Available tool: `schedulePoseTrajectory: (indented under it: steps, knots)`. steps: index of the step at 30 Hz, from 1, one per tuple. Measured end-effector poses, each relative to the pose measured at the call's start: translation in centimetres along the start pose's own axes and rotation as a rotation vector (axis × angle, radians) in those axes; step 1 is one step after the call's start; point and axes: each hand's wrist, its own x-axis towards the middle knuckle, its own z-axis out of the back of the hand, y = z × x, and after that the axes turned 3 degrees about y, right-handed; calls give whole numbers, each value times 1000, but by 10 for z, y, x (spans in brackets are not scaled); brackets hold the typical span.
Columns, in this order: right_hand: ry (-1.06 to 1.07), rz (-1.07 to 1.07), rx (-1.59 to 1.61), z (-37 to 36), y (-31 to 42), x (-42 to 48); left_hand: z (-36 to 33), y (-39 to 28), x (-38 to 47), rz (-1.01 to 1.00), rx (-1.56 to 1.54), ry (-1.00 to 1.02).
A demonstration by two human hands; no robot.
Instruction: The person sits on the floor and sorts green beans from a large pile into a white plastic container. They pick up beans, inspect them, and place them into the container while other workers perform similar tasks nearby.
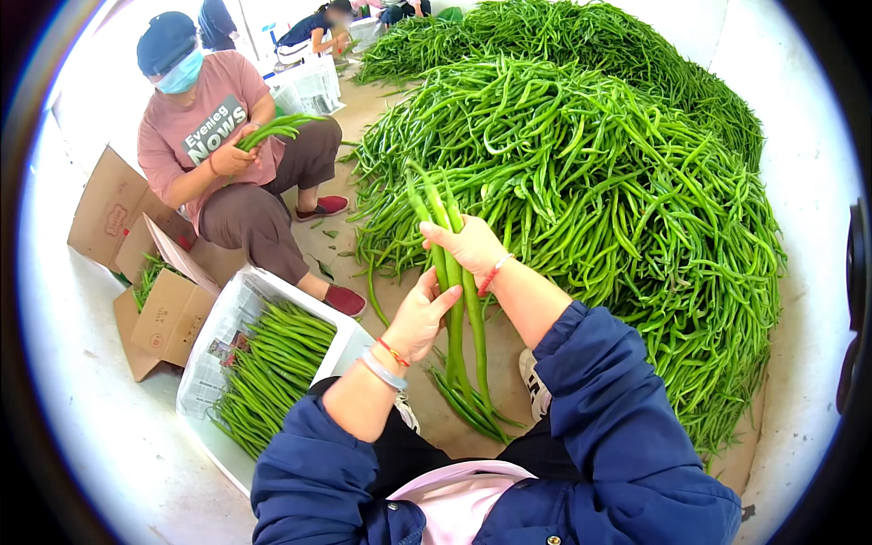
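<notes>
Both my hands hold a small bunch of long green chili peppers (458, 320) upright before me. My right hand (473, 245) is wrapped around its upper part, and my left hand (420, 317) pinches it lower down, thumb in front. A few more peppers (470, 412) lie on the floor between my feet, below the bunch. A big heap of the same peppers (558, 177) rises just beyond my right hand. To my left stands a white foam box (357, 340) lined with newspaper (216, 347), in which peppers (276, 368) lie in mostly parallel rows.
Across from me on the left, a seated person (211, 136) holds peppers (279, 128). An open cardboard box (170, 317) with peppers stands behind my foam box. Farther back are another newspaper-lined container (310, 87) and a bending person (306, 34). A pale wall (804, 204) bounds the right.
</notes>
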Motion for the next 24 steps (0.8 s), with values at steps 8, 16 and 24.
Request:
schedulePoseTrajectory:
  steps: [8, 16, 24]
  knots:
    - [-47, -174, 255, 2, -31, 5, 6, 29, -2, 9, -141, -133]
    - [-144, -61, 280, -8, -62, 11, 13, 46, 0, -19, -308, -150]
    - [-226, -44, 63, -3, -74, -3, 21, 58, -8, 41, -486, -174]
